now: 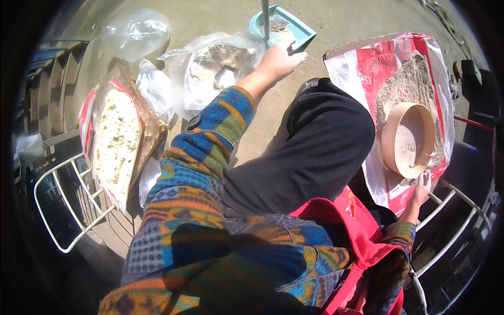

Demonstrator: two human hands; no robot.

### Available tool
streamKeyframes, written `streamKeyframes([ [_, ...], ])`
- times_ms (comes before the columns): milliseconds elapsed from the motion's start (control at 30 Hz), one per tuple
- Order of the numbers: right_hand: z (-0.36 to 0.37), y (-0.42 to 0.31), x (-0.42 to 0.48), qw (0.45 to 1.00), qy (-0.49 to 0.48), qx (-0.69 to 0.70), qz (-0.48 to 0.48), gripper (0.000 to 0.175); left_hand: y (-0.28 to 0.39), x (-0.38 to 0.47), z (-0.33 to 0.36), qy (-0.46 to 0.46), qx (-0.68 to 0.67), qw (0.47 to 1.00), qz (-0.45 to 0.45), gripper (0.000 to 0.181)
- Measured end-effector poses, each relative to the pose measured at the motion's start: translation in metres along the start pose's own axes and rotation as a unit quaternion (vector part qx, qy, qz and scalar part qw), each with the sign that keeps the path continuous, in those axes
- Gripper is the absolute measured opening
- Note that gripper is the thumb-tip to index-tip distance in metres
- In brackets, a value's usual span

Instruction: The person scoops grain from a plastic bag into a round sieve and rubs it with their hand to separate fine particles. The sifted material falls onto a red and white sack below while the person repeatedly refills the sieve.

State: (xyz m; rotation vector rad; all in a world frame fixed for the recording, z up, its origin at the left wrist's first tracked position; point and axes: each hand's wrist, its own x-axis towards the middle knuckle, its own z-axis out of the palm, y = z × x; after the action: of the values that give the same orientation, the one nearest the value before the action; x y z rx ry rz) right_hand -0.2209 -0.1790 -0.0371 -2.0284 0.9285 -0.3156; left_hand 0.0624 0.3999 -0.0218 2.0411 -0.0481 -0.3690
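My left hand reaches out over the near edge of a teal dustpan, fingers apart, and I see nothing held in it. Dark and pale debris lies in the pan, and its upright grey handle passes close by the fingers. My right hand is low on the right, its fingertips at the near outer wall of a round sieve with a pale bent-wood hoop. Whether they grip the hoop cannot be made out. The sieve rests on greyish-brown meal heaped over a red and white plastic sack.
An open clear plastic bag of white powder sits on the ground left of the dustpan. Further left, whitish clumpy material covers a sheet on a board. White metal frames stand at left and right. My bent knee lies between.
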Motion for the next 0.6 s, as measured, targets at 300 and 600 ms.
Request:
streamKeyframes([
  [300,0.018,-0.019,-0.033,0.999,-0.030,-0.020,-0.026,0.050,-0.214,-0.082,-0.110,-0.140,0.439,0.852,-0.246,0.034],
  [600,0.014,-0.025,-0.027,0.993,-0.040,-0.090,-0.057,0.048,-0.273,-0.055,-0.088,-0.127,0.380,0.885,-0.238,0.044],
])
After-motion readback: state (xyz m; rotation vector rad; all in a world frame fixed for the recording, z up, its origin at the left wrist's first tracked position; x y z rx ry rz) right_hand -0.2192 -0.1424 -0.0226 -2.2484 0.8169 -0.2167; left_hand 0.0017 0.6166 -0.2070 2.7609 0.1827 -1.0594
